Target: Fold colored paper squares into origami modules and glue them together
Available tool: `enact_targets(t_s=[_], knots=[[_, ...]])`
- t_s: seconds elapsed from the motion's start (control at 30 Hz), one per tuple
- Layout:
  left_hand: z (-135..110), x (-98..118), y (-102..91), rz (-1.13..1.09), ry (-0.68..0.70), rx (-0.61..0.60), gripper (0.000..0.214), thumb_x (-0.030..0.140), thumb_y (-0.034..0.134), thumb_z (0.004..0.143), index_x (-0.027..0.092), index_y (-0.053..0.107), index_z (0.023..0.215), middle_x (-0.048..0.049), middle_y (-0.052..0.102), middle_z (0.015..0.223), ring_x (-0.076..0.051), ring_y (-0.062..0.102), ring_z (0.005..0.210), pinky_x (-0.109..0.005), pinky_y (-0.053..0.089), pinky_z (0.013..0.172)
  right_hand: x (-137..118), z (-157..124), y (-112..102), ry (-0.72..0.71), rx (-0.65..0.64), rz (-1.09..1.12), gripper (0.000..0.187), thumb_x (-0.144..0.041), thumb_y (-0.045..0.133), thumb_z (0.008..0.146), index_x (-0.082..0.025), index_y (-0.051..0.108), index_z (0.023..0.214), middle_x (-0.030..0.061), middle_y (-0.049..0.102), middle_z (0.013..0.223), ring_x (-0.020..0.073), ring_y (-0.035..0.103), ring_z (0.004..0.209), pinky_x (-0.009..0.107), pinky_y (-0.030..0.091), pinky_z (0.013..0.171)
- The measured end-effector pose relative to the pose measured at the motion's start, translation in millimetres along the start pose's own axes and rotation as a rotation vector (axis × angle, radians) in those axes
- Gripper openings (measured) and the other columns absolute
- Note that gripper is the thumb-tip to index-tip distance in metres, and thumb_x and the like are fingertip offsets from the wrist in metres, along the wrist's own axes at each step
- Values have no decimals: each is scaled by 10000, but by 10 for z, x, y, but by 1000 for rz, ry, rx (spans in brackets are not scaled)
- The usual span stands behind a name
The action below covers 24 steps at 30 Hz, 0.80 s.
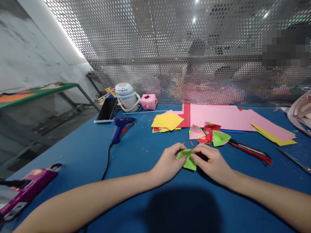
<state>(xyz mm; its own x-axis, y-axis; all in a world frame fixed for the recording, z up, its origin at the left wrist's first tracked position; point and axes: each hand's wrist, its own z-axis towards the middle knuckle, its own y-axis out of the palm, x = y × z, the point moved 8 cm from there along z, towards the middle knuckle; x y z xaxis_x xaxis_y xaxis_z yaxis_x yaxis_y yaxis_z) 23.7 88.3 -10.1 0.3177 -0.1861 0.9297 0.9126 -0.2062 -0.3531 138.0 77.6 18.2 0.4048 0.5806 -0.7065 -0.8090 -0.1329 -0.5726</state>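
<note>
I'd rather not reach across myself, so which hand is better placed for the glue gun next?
Likely your left hand: the blue glue gun lies nearer it, though that hand holds green paper.

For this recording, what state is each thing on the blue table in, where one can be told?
Green paper, folded
Left hand, closed on the green paper
Right hand, closed on the green paper
Yellow sheets, flat, stacked
Glue gun, lying down, glue stick protruding
Phone, screen dark
Cup, upright, lidded
Power strip, red light lit
</note>
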Motion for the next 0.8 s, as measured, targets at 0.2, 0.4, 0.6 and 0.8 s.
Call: enact_targets(t_s=[0.2,0.4,0.6,0.8], knots=[[3,39,-27,52,18,-9,134,136,519,742,156,618,830,6,636,778,-128,569,739,-205,433,665,46,5,23,27,-7,-55,263,-186,471,853,-182,462,591,-31,448,583,103,445,552,222,352,523],[-1,36,-4,52,11,-77,182,182,501,796,164,678,831,-9,691,797,-140,606,760,-213,445,699,78,12,71,53,-62,-122,314,-222,471,857,-185,407,552,-38,412,556,99,410,535,223,322,501],[17,-9,-11,93,-12,-66,211,124,488,768,175,665,870,-9,680,847,-143,602,814,-223,440,752,1,-32,57,-5,-141,-176,224,-234,433,893,-173,541,707,-4,532,661,113,498,611,225,399,573],[26,27,-17,116,-26,-68,267,118,477,739,169,629,952,-21,653,884,-142,584,792,-223,453,709,-173,3,-176,-233,-216,-563,211,-140,394,866,-159,578,968,100,625,939,195,584,837,306,457,717]])
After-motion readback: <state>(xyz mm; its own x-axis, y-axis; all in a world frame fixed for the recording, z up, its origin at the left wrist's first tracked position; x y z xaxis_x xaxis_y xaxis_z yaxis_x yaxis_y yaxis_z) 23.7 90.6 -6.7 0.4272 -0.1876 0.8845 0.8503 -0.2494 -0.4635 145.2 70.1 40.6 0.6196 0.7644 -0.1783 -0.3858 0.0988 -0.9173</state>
